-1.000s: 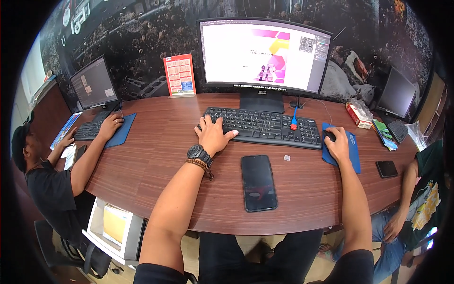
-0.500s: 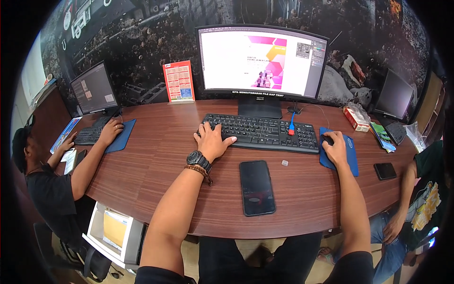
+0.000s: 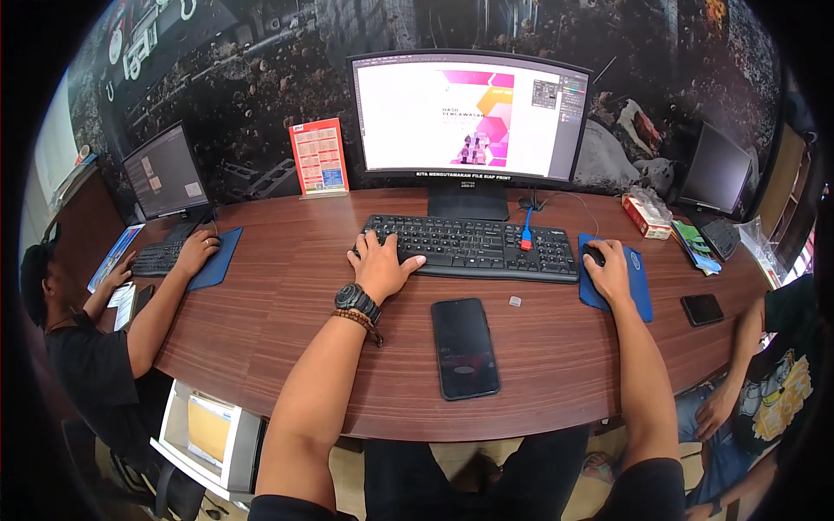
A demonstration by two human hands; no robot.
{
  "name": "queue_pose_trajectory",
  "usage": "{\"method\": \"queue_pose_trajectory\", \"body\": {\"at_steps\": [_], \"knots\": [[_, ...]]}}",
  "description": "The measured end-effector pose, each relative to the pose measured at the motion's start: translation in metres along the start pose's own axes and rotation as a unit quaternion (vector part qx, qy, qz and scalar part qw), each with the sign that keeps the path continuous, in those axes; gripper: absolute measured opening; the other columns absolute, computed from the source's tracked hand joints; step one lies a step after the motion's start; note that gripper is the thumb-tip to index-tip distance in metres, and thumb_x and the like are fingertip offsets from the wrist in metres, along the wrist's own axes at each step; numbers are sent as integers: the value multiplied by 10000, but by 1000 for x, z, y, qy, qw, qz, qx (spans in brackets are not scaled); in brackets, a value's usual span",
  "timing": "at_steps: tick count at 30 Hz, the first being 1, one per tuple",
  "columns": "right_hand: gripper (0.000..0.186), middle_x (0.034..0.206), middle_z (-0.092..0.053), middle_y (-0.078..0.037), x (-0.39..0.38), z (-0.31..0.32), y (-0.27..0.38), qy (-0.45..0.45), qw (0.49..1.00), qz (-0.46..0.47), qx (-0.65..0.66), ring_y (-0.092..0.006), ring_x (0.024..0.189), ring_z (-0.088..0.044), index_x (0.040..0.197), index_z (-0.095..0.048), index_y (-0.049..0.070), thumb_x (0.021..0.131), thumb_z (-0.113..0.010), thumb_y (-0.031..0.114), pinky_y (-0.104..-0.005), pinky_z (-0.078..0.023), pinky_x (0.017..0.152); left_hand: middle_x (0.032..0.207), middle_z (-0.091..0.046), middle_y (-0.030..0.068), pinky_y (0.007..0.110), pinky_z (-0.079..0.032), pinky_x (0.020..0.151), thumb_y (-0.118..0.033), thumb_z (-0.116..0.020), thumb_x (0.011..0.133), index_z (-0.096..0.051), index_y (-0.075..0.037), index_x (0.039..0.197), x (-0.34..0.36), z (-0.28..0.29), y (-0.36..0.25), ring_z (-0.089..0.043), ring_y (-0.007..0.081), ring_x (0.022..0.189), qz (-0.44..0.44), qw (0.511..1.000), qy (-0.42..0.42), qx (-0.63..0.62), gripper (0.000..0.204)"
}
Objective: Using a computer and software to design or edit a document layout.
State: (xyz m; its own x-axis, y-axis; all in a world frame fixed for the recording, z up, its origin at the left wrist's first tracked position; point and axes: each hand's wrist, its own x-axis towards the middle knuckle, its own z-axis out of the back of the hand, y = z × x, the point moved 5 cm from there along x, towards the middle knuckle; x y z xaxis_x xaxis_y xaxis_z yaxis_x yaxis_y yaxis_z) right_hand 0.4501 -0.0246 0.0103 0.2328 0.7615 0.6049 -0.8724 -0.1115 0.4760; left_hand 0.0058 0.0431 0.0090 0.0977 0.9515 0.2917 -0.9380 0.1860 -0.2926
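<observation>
Keyboard (image 3: 469, 247) under my left hand (image 3: 385, 266), which is spread wide over the left-end keys, thumb out rightward; mouse (image 3: 595, 255) under my right hand (image 3: 610, 271), fingers curled around it, on blue pad (image 3: 639, 291); dark phone (image 3: 466, 349) nearer me than either hand, between my forearms; blue-and-red cable (image 3: 526, 240) left of the right hand; lit monitor (image 3: 469, 117) beyond both.
</observation>
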Motion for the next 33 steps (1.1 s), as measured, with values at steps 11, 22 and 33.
{"method": "queue_pose_trajectory", "body": {"at_steps": [11,22,33], "knots": [[341,1210,-573,-190,0,-1,2,4,1000,-3,2,-383,1119,-590,1148,-697,52,859,-704,233,-430,-488,957,1461,-347,306,686,-222,1085,-647,-609,880,-536,-39,1384,0,-1,1,-260,479,1404,-2,1000,-12,5,792],[338,1217,-570,-194,0,-2,4,10,1000,-8,-1,-384,1137,-585,1150,-696,63,857,-700,231,-432,-484,969,1438,-371,292,686,-223,1084,-648,-609,879,-541,-41,1375,-1,0,3,-272,469,1394,-3,1000,-18,8,787],[344,1207,-571,-180,0,-1,-4,-16,999,-28,-31,-388,1131,-586,1128,-684,74,817,-666,220,-448,-485,963,1374,-460,278,590,-300,1083,-554,-667,883,-600,0,1298,3,5,7,-376,448,1328,-16,998,-67,-12,696]]}}
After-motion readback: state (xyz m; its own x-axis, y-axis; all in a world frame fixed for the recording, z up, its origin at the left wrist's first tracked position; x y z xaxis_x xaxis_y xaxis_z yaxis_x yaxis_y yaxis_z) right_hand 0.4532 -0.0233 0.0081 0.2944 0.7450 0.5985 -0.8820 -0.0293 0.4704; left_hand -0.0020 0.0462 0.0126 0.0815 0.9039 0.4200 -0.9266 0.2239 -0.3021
